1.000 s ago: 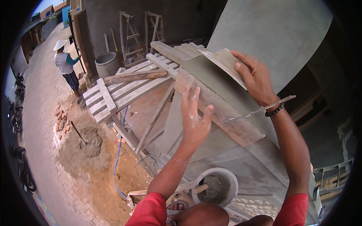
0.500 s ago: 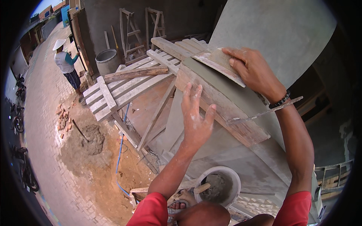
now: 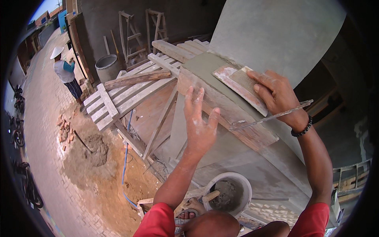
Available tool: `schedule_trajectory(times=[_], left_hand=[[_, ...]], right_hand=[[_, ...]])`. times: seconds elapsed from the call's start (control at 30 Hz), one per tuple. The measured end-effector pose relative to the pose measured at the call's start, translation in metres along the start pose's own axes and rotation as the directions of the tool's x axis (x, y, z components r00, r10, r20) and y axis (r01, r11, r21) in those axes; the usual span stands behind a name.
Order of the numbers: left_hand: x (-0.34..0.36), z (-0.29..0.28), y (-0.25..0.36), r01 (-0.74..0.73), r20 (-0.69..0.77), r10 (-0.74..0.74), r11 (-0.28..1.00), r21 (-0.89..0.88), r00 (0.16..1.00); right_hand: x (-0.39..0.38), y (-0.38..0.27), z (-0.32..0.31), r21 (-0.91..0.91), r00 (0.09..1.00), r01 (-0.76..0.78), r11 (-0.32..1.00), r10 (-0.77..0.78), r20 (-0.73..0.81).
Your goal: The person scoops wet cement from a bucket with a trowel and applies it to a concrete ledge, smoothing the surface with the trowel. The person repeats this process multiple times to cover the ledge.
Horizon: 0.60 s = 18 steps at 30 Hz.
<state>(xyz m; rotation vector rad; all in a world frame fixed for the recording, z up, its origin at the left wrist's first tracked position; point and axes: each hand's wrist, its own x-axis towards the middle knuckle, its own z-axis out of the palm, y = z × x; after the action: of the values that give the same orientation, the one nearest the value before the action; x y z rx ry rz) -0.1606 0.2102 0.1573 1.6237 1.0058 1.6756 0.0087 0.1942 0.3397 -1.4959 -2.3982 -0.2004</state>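
My right hand grips a plastering float by its block handle. The float's flat plate lies on or just over a strip of smooth grey mortar along the top of a ledge. A wooden board stands on edge along the ledge's front face. My left hand is open with fingers spread, its fingertips at the board's face; whether they press on it I cannot tell. A bent metal rod crosses over the board near my right wrist.
Below me stands a bucket of mortar with a wooden handle sticking out. A slatted wooden platform adjoins the ledge's far end. A person in a pale conical hat stands at the far left, beyond a mortar heap and broken bricks.
My right hand has drawn the float nearer and to the right along the ledge, baring smooth mortar at the far end. My left hand stays by the board. The view has shifted slightly.
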Motion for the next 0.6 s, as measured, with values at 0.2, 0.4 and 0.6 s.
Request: schedule_trajectory(times=[0.2, 0.4, 0.6], left_hand=[[0.0, 0.0, -0.002, 0.001, 0.007, -0.001, 1.0, -0.01, 1.0], [-0.002, 0.005, -0.001, 0.006, -0.021, -0.006, 1.0, -0.008, 1.0], [-0.004, 0.002, 0.001, 0.002, -0.032, -0.001, 0.999, 0.048, 1.0]], right_hand=[[-0.03, 0.002, -0.007, -0.005, 0.997, -0.074, 0.997, 0.074, 0.008], [-0.073, 0.008, -0.022, 0.009, 0.994, -0.109, 0.994, 0.109, 0.023], [-0.124, 0.004, -0.034, -0.017, 0.979, -0.096, 0.995, 0.092, -0.181]])
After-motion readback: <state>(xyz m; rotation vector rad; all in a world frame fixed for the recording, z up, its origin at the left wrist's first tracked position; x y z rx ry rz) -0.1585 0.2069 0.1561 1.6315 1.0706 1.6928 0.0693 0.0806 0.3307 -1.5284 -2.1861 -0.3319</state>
